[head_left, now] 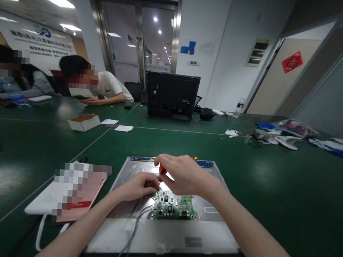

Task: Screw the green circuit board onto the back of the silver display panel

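A silver metal panel lies flat on the green table in front of me, with a small green circuit board mounted near its middle. My right hand is closed round a screwdriver with an orange handle, its tip down at the board's upper left corner. My left hand is pinched just beside that tip, at the shaft or the board's corner; what it holds is hidden. Grey cables run from the board toward me.
A white pad and pink booklet lie left of the panel. Farther back are a small cardboard box, paper scraps, a black monitor back and bags and parts at right. Two people sit at the far left.
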Motion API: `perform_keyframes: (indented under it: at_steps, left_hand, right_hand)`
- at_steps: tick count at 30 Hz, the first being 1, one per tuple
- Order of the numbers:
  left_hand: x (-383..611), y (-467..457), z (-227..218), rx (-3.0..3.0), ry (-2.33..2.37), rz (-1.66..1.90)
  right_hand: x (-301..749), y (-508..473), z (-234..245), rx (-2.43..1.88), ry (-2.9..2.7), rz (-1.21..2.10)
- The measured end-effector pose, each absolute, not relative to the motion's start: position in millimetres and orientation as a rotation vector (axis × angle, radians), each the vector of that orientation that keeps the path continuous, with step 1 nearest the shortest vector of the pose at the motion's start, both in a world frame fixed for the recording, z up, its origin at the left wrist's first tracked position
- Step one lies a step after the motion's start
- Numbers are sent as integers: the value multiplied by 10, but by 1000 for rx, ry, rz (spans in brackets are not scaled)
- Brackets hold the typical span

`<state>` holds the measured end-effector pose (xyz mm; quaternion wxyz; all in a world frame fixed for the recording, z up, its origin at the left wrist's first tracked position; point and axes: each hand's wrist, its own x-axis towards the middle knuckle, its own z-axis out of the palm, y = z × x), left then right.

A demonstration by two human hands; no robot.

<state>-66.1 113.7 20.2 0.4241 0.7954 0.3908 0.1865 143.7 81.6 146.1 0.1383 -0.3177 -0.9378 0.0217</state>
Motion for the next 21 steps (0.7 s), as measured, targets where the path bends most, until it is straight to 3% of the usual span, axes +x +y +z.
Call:
perform_keyframes:
  at_steps: [21]
  left_hand:
    - [-648, 1107, 235, 2012, 990, 482]
  right_hand:
    - [1375, 841, 1382, -893, -2673, -33]
